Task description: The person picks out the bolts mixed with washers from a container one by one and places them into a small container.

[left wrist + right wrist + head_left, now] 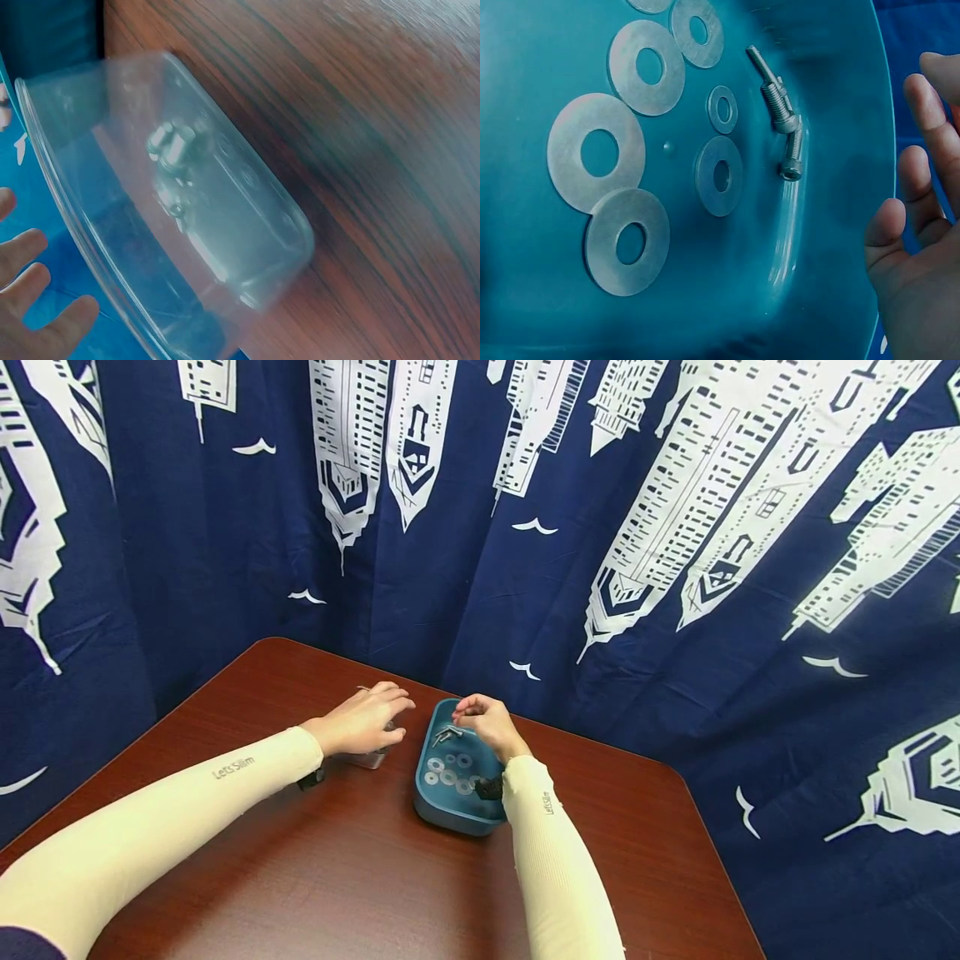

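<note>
My left hand (365, 718) hovers over a clear plastic container (247, 225), its fingers spread and loosely bent, holding nothing. Several shiny metal pieces (174, 146) lie in this container, blurred in the left wrist view. Over the far end of a blue tray (453, 818) is my right hand (487, 724), fingers bent and thumb close to the index fingertip. I cannot tell whether something small is between them. Below that hand, a few socket-head bolts (778, 112) lie against the tray's end. Flat metal washers (626, 240) are spread over the tray floor.
Both containers stand on a brown wood-grain table (360, 877), the clear one left of the blue tray. Behind the table's far edge hangs a dark blue curtain (450, 593) with white building prints. Pale sleeves (202, 802) cover both forearms.
</note>
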`<state>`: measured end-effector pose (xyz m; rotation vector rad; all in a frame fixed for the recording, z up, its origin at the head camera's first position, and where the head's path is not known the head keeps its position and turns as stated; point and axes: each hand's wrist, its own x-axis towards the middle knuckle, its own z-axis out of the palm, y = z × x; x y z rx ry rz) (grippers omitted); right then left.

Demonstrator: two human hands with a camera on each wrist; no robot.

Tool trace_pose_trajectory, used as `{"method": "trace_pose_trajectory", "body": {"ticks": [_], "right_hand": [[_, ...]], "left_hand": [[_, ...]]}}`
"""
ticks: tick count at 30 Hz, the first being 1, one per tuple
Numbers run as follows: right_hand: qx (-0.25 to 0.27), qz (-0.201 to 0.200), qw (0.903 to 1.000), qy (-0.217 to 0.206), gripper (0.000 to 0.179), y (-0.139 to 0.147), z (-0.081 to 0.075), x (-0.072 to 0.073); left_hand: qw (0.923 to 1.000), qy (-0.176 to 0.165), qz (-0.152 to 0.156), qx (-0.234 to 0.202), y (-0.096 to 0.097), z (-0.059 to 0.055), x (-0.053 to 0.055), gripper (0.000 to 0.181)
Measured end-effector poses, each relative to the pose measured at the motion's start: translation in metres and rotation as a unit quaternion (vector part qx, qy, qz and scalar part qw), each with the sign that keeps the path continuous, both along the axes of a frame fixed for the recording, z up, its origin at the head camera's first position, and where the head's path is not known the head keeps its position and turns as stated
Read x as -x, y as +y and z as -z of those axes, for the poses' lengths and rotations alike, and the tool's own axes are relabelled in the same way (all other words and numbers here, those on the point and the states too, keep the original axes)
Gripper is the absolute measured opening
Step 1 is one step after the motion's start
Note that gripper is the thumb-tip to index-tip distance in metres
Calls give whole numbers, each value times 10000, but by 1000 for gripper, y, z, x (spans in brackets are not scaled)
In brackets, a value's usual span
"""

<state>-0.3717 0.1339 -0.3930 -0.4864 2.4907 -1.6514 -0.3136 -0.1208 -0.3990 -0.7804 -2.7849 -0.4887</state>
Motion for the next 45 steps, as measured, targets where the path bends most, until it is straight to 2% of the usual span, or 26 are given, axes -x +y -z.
{"method": "trace_pose_trajectory", "body": {"ticks": [9,17,18,25,31,37,45], "right_hand": [[-46,135,9999,-5,19,-2,7,0],[-54,110,9998,-162,18,-1,5,-3],[-56,180,9998,-117,16,0,10,0],[-174,342,9992,-130,16,3,16,1],[-211,324,9992,-142,18,3,23,3],[-229,273,9990,-279,20,3,29,6],[-275,313,9984,-390,22,3,38,9]], "left_hand": [[9997,-140,222,14,15,-3,-1,51],[9996,-113,251,9,25,1,5,51],[9996,-98,258,20,27,2,5,50],[9994,-106,276,178,33,3,7,51],[9989,-145,383,233,40,4,7,52],[9986,-245,395,235,43,4,6,52],[9988,-140,226,405,43,9,9,54]]}}
